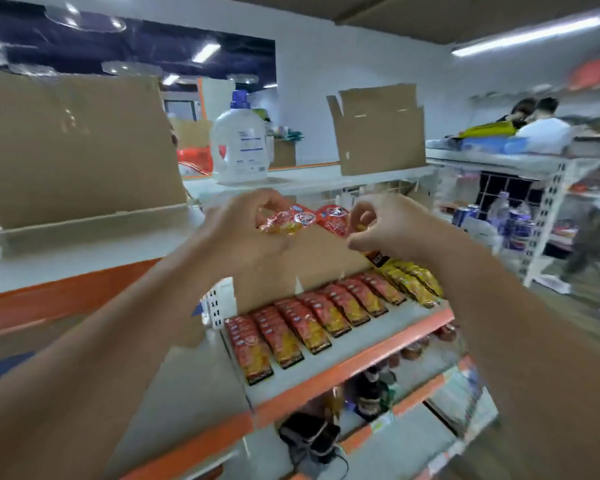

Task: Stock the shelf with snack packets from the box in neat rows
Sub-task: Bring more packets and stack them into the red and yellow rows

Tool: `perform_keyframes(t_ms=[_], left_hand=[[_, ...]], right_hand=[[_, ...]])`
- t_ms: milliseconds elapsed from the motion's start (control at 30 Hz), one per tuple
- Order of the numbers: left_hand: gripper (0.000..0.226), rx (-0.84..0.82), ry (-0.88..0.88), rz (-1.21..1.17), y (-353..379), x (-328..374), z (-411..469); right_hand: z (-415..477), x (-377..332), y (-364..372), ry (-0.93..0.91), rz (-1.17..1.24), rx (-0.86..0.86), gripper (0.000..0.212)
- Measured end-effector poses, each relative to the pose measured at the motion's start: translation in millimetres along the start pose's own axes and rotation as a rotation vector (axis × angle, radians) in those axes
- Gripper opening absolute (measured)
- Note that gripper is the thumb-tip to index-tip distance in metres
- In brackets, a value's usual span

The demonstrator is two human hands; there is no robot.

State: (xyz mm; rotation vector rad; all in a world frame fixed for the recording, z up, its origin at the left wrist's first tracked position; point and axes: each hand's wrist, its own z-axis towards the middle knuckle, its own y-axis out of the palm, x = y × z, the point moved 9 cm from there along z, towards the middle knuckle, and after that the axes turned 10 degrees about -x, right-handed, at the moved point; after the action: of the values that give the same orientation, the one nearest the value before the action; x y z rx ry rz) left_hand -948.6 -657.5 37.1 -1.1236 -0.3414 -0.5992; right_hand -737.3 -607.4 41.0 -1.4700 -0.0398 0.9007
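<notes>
Holding a crinkled snack packet in the left hand, fingers pinched round it. Right hand is just beside it, fingers curled at the edge of the upright red packets; too blurred to tell if it grips. Held packet is glossy red-yellow with a round white logo. Brown box sits directly under both hands. Shelf, white deck with an orange lip, carries neat packet rows, with yellow packets at the right end. On the top deck behind are a detergent bottle and a cardboard carton. Two people are at far right.
</notes>
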Motion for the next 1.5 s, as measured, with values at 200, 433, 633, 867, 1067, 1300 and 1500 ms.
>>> perform_keyframes(t_ms=[200,433,633,867,1067,1300,1500], left_hand=[[0.04,-0.088,0.062,-0.003,103,51,27],[0.037,-0.138,0.073,-0.015,190,49,52],[0.041,-0.118,0.03,-0.01,228,5,79],[0.042,-0.056,-0.045,0.045,250,-74,114],[0.042,-0.02,-0.183,0.143,270,-133,120],[0.052,0.035,-0.35,0.288,317,-167,87],[0.05,0.105,-0.571,0.392,362,-174,74]], right_hand=[[-51,111,-23,0.171,0.026,0.054,0.02],[-65,196,-9,0.279,0.001,0.066,0.024],[-31,238,25,0.314,-0.007,0.042,0.022],[65,273,78,0.255,-0.016,-0.014,0.019],[127,297,135,0.176,-0.022,-0.066,0.023],[149,333,198,0.153,0.028,-0.167,0.033],[170,369,237,0.079,0.054,-0.258,0.036]])
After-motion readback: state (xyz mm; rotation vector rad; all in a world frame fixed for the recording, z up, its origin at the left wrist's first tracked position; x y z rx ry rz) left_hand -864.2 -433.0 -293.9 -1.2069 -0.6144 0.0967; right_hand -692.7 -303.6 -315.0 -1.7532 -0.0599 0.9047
